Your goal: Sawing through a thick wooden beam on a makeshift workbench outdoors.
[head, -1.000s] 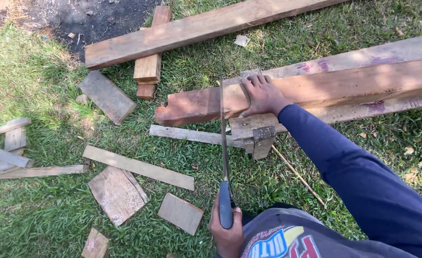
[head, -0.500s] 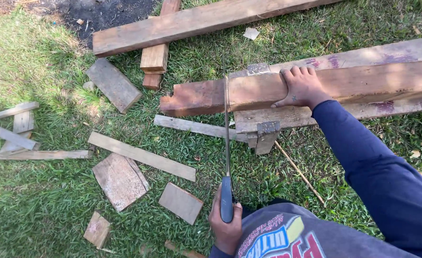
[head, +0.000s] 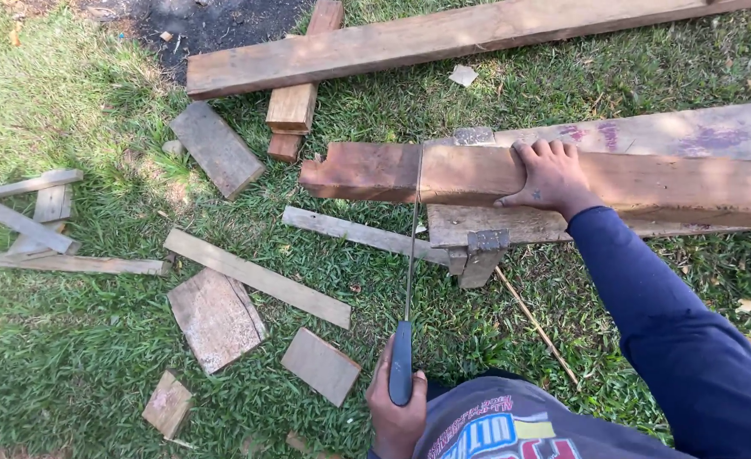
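A long plank [head: 477, 34] lay across the far grass [head: 69, 340]. Nearer, on the right, a reddish beam [head: 647, 183] rested on a grey board [head: 511, 223], its left end overhanging. The right hand [head: 552, 177] pressed flat on the beam, fingers spread. The left hand [head: 396, 406] was clenched around the blue handle of a handsaw [head: 411, 246], whose blade met the beam. Offcuts [head: 215, 316] were scattered at left.

Reddish wooden beam [head: 647, 183] lying level across supports; blue-handled handsaw [head: 409, 280] blade crossing it
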